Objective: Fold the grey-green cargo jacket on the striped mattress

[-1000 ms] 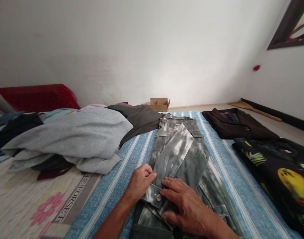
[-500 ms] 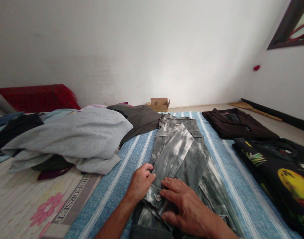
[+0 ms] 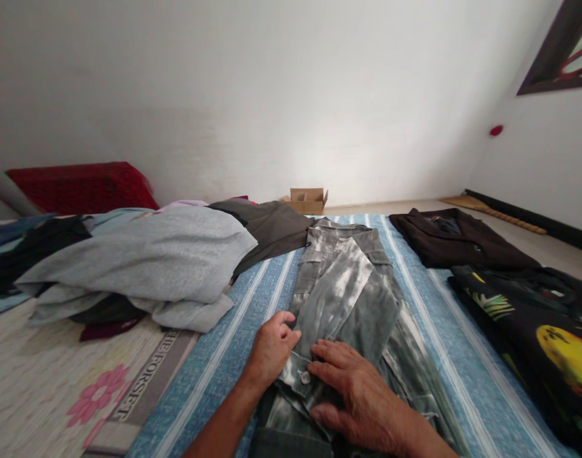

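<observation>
A grey and white mottled denim jacket (image 3: 343, 286) lies folded lengthwise on the blue striped cloth, one sleeve laid slanting across it. The sleeve's cuff, with a round metal button (image 3: 304, 377), is between my hands. My left hand (image 3: 271, 350) is closed at the sleeve's left edge, its fingers curled and thumb against the fabric; the fingertips are partly hidden. Flat on the jacket beside the button, my right hand (image 3: 357, 388) has its fingers stretched out and holds nothing.
A heap of clothes with a light grey garment (image 3: 152, 254) on top lies left. Folded dark brown clothing (image 3: 453, 238) and a black printed garment (image 3: 533, 324) lie right. A cardboard box (image 3: 308, 201) and a red object (image 3: 81, 187) stand by the wall.
The view has shifted slightly, so things appear a little farther right. My hands keep nearly the same places on the jacket.
</observation>
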A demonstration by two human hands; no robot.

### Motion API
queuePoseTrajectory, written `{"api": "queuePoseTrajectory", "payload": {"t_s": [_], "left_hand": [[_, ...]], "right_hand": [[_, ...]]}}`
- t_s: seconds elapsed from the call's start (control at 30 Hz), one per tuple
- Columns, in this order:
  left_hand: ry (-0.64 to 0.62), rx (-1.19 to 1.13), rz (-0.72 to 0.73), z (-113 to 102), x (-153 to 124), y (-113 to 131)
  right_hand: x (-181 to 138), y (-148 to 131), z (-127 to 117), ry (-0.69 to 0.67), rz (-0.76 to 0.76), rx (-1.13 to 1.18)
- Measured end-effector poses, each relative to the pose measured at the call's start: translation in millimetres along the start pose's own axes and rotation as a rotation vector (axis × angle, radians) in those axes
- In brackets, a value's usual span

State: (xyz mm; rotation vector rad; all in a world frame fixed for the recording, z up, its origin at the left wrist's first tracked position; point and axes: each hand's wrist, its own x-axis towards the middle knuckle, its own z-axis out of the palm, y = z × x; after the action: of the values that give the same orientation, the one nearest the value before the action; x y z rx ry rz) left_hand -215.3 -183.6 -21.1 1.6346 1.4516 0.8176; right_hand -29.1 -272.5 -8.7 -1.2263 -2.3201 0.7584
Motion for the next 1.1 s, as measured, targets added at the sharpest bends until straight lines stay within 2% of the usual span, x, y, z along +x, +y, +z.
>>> {"api": "queuePoseTrajectory", "payload": {"t_s": [0.43,0.67,0.8,0.97,1.1], "left_hand": [[0.049,0.060,0.050,-2,3,-3],[0.036,0.115,0.062,-1,7,-7],[-0.008,0.249,0.063,-4,9,-4],[-0.078,0.618,0.137,-13,5,25],[-0.145,0.719,0.295,0,9,68]], "right_hand": [[1,-3,-3,-0.001,-0.013,-0.006],[2,2,6,0.071,-0.045,-0.004],[3,6,9,0.140,-0.077,0.025],[5,2,9,0.184,-0.112,0.029],[2,10,-11,0.301,-0.139,0.042]]}}
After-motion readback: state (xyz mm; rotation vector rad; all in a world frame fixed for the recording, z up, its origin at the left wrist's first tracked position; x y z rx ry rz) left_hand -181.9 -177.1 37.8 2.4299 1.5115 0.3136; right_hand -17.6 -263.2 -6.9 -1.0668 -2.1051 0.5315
